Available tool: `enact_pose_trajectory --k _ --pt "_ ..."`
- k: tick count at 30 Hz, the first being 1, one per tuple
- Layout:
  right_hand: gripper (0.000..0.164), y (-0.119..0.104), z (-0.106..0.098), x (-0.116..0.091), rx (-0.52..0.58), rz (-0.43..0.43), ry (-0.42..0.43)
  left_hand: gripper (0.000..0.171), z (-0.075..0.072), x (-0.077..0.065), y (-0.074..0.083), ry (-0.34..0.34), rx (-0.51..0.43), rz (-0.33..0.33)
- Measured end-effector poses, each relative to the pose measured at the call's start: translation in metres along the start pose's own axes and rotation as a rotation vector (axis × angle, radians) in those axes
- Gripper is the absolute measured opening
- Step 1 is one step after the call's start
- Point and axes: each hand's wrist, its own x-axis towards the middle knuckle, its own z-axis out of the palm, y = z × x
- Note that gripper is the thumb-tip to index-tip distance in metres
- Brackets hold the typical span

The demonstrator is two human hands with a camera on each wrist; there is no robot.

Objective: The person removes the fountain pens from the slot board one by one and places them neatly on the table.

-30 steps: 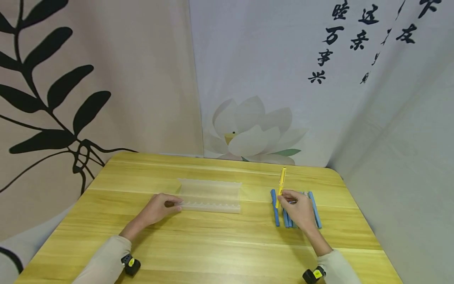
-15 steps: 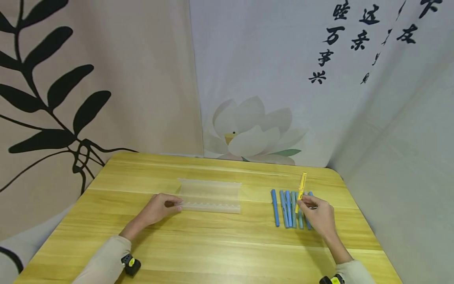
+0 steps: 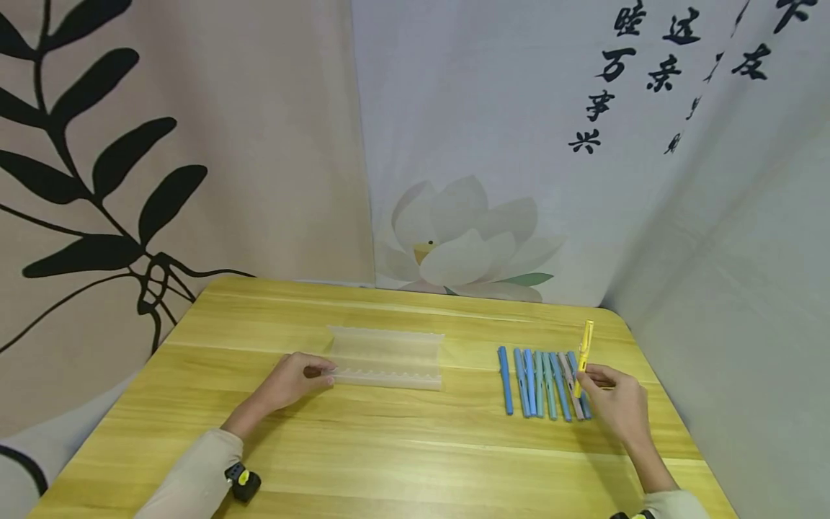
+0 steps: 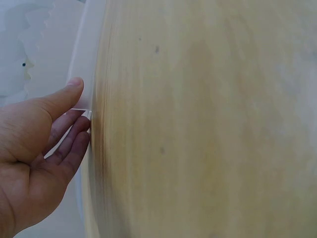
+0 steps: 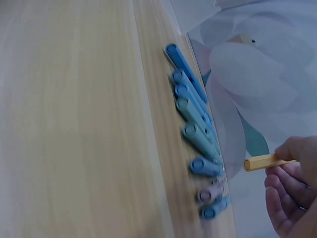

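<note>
At the middle of the table lies a clear plastic pen rack [image 3: 387, 357] with notched edges. My left hand [image 3: 297, 380] pinches its near left corner; in the left wrist view the thumb [image 4: 69, 94] presses on the rack's edge strip [image 4: 86, 54]. On the right, my right hand [image 3: 616, 400] holds a yellow pen [image 3: 586, 346] between thumb and fingers, tilted up above the table. Below and left of that hand is a row of several pens, mostly blue and green, with a greyish-mauve one [image 3: 570, 386] near the right end. A blue pen [image 3: 505, 380] lies slightly apart at the left.
The wooden table [image 3: 389, 461] has its back edge close to a printed curtain [image 3: 493, 144]. Another curtain [image 3: 752, 288] hangs along the right side. Bare tabletop lies between the rack and the pens.
My right hand has moved right with the yellow pen, from over the left end of the pen row to its right end, uncovering the pens. The left hand stays on the rack.
</note>
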Motion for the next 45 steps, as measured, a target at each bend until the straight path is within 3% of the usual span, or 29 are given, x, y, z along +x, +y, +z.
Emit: enact_pose_trajectory --k 13,23,31,38,45 --pt "0.035 0.035 -0.017 0.000 -0.095 0.110 -0.039 0.026 0.000 0.000 0.003 0.000 -0.004 0.009" --pt "0.028 0.053 -0.013 -0.003 -0.161 0.069 -0.053 0.025 0.000 0.002 0.002 -0.003 -0.007 0.022" --pt "0.033 0.057 -0.011 0.000 -0.172 0.114 -0.138 0.025 -0.001 0.001 0.002 -0.007 -0.011 0.024" --pt "0.030 0.056 -0.007 0.002 -0.174 0.104 -0.127 0.025 -0.001 0.001 0.002 -0.003 -0.006 0.021" --pt "0.032 0.055 -0.007 0.004 -0.168 0.132 -0.167 0.025 -0.001 0.001 0.003 -0.003 -0.008 0.008"
